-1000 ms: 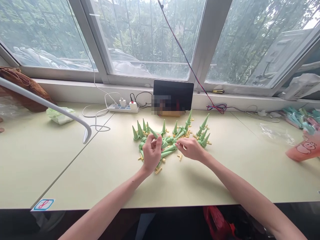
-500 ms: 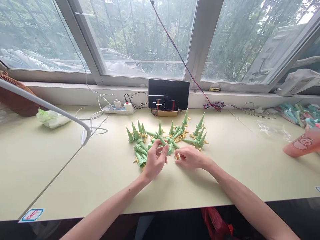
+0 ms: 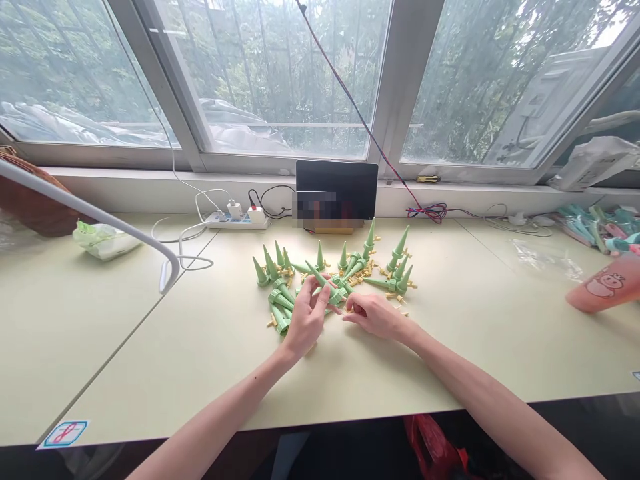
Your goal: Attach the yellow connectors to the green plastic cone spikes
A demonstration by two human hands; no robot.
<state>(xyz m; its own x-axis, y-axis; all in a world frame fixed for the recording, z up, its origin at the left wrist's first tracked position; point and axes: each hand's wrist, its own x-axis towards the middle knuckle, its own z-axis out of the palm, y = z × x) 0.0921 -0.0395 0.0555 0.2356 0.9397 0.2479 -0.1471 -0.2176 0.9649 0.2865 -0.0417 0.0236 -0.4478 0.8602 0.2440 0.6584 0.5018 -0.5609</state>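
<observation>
A green plastic plant-watering spike (image 3: 320,275) is held in my left hand (image 3: 306,319), with its point slanting up and left and its wide collar towards my right hand. My right hand (image 3: 373,315) is just right of the collar, thumb and forefinger bent together; what they pinch is too small and too hidden to make out. Behind both hands, more green spikes (image 3: 283,299) lie or stand in a loose cluster, several with small yellow valve pieces on them. Loose yellow valve pieces (image 3: 369,269) lie among them, and some lie close behind my right hand.
A tablet (image 3: 337,187) leans at the back, its lower part blurred. A power strip (image 3: 237,220) with white cables lies left of it. A white bar (image 3: 95,207) crosses the left side. On the right are a pink cup (image 3: 603,287) and a clear plastic bag (image 3: 547,260).
My right hand has shifted slightly left, towards the spike's collar. A yellow piece that showed at its fingertips is hidden from view now. The spike in my left hand has tipped slightly left.
</observation>
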